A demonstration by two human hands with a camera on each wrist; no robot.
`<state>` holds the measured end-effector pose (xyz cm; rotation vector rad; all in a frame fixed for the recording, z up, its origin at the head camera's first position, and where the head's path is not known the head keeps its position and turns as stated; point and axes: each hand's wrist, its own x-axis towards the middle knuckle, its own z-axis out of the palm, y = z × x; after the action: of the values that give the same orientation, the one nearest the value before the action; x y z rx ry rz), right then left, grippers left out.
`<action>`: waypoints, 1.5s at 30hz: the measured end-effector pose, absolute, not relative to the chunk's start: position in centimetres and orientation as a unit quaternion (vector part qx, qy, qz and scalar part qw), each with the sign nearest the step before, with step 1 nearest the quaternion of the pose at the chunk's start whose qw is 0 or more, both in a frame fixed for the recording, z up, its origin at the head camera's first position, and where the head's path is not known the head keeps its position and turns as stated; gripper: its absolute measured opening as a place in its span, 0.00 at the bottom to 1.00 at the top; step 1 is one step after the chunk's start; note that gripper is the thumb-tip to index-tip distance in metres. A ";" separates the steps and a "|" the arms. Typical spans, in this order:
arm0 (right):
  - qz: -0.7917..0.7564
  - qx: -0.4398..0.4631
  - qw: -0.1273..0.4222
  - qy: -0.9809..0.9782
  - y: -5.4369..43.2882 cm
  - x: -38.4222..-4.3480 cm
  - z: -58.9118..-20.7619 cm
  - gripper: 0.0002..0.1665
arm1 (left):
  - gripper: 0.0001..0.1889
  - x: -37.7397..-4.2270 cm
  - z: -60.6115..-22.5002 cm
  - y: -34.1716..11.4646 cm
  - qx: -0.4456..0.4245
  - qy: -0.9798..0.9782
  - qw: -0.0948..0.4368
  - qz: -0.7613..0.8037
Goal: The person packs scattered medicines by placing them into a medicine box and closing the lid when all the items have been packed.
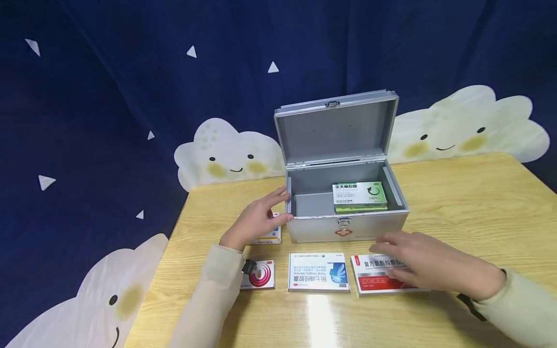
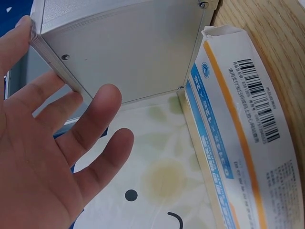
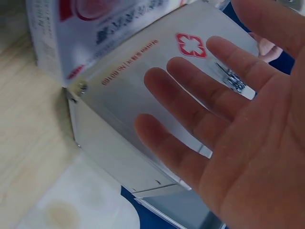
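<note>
A silver first-aid box [image 1: 313, 229] stands with its lid raised. Inside, at the right, white-and-green medicine boxes [image 1: 359, 194] lie stacked. My left hand [image 1: 257, 220] is at the box's left wall, fingers spread and fingertips touching the rim. Beneath that hand is a white medicine box with blue and orange stripes [image 2: 248, 129]. My right hand [image 1: 424, 263], its fingers extended and holding nothing, hovers over a red-and-white medicine box [image 1: 372, 280] in front of the first-aid box, covering its right part. Whether it touches this medicine box I cannot tell.
A white-and-blue medicine box [image 1: 317, 273] lies front centre on the wooden table [image 1: 470, 203]. Left of it is a medicine box with pink-red rings [image 1: 260, 275], partly behind the left wrist. A dark blue curtain [image 1: 130, 58] with cloud shapes hangs behind.
</note>
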<state>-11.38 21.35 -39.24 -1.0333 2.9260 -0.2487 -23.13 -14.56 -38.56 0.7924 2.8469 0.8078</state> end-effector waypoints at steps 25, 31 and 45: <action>-0.101 -0.341 0.064 0.932 20.7 -11.4 -42.1 0.44 | 0.33 -23.3 -38.6 -14.6 0.259 0.930 0.039 0.259; -0.094 -0.350 0.073 0.929 20.4 -11.2 -42.4 0.47 | 0.33 -23.2 -38.7 -14.6 0.258 0.930 0.040 0.260; -0.057 -0.358 0.101 0.927 19.3 -11.4 -42.2 0.51 | 0.33 -23.3 -38.8 -14.6 0.259 0.930 0.036 0.256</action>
<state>-11.36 19.26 -42.16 -1.0572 2.7374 -0.1689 -23.27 -14.59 -38.76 0.7955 2.8578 0.7877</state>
